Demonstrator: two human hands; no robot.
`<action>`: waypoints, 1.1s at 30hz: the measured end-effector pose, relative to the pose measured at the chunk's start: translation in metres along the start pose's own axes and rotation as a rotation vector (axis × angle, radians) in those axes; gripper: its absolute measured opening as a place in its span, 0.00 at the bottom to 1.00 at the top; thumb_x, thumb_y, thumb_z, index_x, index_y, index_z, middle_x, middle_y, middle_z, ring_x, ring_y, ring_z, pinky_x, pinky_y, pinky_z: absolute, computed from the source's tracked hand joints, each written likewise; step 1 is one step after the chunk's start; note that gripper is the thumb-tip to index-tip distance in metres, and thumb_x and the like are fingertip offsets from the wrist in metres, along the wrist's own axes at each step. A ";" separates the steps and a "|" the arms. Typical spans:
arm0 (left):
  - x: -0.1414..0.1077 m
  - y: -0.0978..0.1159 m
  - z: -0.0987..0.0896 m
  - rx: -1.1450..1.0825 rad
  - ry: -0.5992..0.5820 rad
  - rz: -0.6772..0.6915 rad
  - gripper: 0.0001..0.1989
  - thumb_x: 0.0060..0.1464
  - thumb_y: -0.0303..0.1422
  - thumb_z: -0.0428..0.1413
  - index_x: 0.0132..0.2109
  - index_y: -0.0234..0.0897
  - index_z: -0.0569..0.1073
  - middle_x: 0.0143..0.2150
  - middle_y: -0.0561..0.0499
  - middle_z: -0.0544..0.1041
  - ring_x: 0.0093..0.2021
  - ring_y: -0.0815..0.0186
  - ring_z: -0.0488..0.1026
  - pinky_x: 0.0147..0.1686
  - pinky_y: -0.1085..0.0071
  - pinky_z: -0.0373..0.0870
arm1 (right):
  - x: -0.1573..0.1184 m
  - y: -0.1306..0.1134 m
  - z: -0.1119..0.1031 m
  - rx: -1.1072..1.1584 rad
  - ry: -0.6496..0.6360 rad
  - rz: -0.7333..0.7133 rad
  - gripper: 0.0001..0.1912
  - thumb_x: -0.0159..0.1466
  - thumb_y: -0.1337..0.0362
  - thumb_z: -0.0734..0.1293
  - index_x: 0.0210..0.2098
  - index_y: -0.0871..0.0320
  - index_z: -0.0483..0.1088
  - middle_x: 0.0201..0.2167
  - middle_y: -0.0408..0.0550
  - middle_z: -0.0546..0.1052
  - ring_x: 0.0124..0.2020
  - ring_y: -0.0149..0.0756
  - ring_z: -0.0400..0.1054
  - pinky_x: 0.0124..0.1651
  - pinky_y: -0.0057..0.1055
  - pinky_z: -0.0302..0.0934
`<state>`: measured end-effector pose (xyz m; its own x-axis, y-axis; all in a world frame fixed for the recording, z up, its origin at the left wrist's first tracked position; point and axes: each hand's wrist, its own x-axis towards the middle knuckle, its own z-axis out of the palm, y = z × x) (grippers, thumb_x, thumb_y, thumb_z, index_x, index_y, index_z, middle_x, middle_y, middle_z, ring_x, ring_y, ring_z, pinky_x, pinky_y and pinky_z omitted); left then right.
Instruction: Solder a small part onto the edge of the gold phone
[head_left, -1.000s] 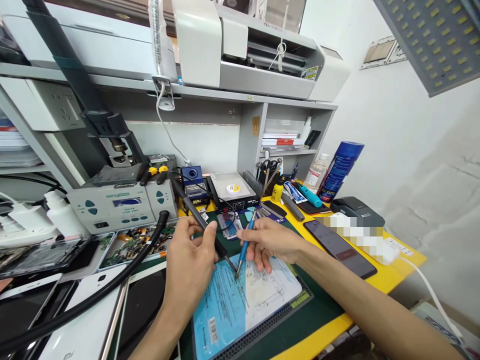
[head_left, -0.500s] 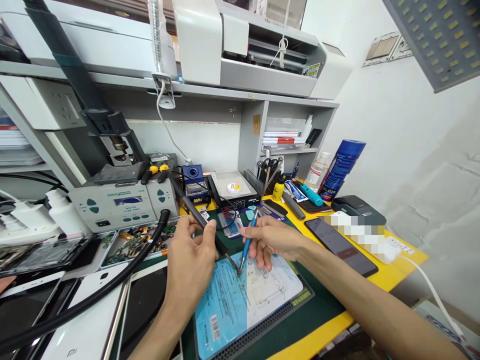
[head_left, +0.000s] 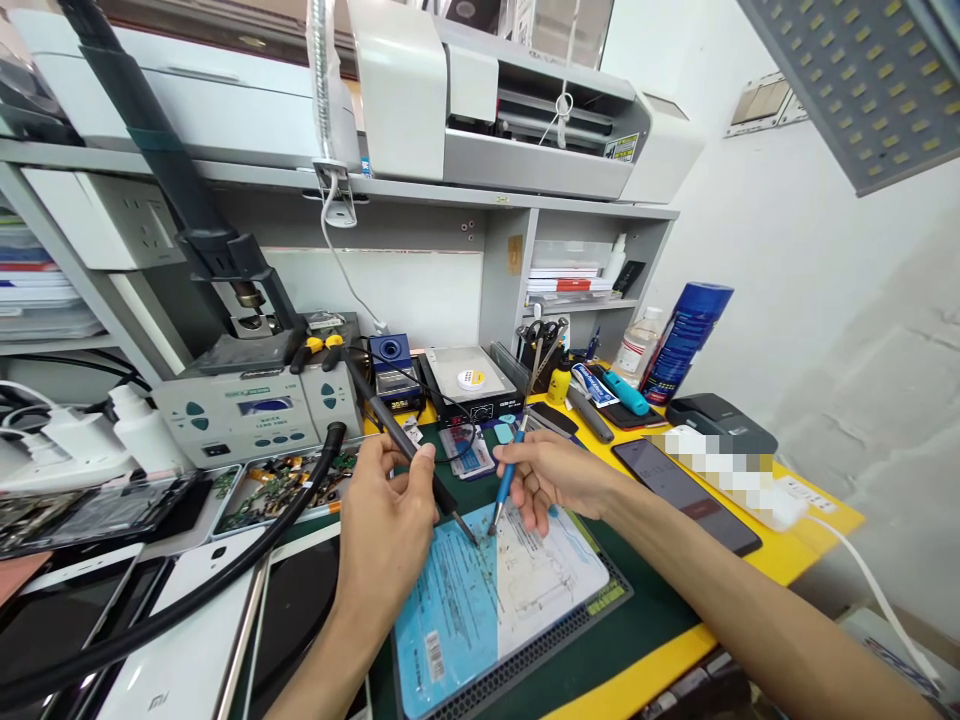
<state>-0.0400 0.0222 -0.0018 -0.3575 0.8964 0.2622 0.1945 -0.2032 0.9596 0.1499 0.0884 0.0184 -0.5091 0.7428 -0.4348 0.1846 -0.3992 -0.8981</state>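
My left hand (head_left: 390, 520) is closed around a black soldering iron (head_left: 409, 440), whose metal tip points down at the blue and white sheet (head_left: 450, 620). In my right hand (head_left: 547, 475), closed by thumb and fingers, is a slim blue pen-like tool (head_left: 506, 480). Its tip is low over the sheet, a little right of the iron's tip, with a small gap between the two. Dark marks and crumbs lie on the sheet below the tips. Whether something tiny sits at either tip is too small to tell.
At left are a grey station (head_left: 255, 415), a tray of small circuit parts (head_left: 289, 490), a thick black hose (head_left: 247, 560) and several phones. A dark phone (head_left: 686, 495) lies at right, near a blue can (head_left: 686, 340). Behind stands a small heating plate (head_left: 469, 375).
The blue tool's tip has moved apart from the iron's tip, up and to the right with my right hand. The whole view has shifted slightly.
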 end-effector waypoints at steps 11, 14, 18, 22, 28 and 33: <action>-0.002 0.001 0.000 -0.005 0.011 0.000 0.12 0.59 0.43 0.59 0.39 0.42 0.66 0.31 0.57 0.73 0.17 0.71 0.66 0.14 0.75 0.60 | -0.002 0.001 0.007 -0.080 -0.053 0.029 0.29 0.71 0.54 0.64 0.18 0.64 0.70 0.11 0.51 0.75 0.10 0.34 0.70 0.11 0.25 0.66; -0.002 0.001 -0.001 -0.006 0.010 0.001 0.13 0.59 0.44 0.59 0.38 0.43 0.66 0.31 0.58 0.72 0.17 0.71 0.67 0.14 0.74 0.61 | 0.000 0.003 0.010 -0.111 -0.047 0.034 0.31 0.71 0.52 0.64 0.17 0.64 0.72 0.12 0.53 0.76 0.10 0.34 0.70 0.12 0.24 0.66; -0.002 0.001 -0.001 0.002 0.012 0.001 0.13 0.59 0.44 0.59 0.38 0.43 0.65 0.31 0.58 0.71 0.16 0.71 0.68 0.13 0.74 0.61 | 0.002 0.004 0.013 -0.127 -0.036 0.029 0.30 0.71 0.52 0.64 0.18 0.64 0.72 0.12 0.52 0.76 0.10 0.34 0.71 0.12 0.25 0.67; -0.001 0.003 0.000 0.022 0.010 0.002 0.12 0.58 0.44 0.59 0.39 0.43 0.66 0.29 0.58 0.73 0.15 0.71 0.65 0.13 0.75 0.59 | 0.004 0.004 0.013 -0.118 -0.013 0.020 0.29 0.72 0.55 0.62 0.18 0.64 0.71 0.13 0.53 0.77 0.10 0.35 0.71 0.12 0.26 0.67; 0.000 0.002 0.001 0.036 0.008 0.004 0.12 0.59 0.43 0.59 0.38 0.42 0.67 0.29 0.58 0.74 0.17 0.72 0.67 0.17 0.75 0.62 | 0.003 0.004 0.012 -0.077 0.002 0.001 0.26 0.73 0.56 0.62 0.21 0.62 0.69 0.12 0.50 0.76 0.11 0.36 0.71 0.12 0.26 0.67; -0.002 0.002 0.000 0.041 0.017 0.003 0.13 0.59 0.44 0.59 0.39 0.43 0.66 0.28 0.59 0.72 0.15 0.72 0.64 0.14 0.75 0.58 | 0.001 0.003 0.015 -0.057 -0.041 -0.002 0.20 0.72 0.61 0.61 0.25 0.62 0.69 0.13 0.47 0.76 0.11 0.37 0.72 0.10 0.28 0.66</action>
<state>-0.0386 0.0205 -0.0007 -0.3718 0.8890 0.2673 0.2332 -0.1893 0.9538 0.1375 0.0798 0.0162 -0.5433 0.7207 -0.4306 0.2302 -0.3653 -0.9020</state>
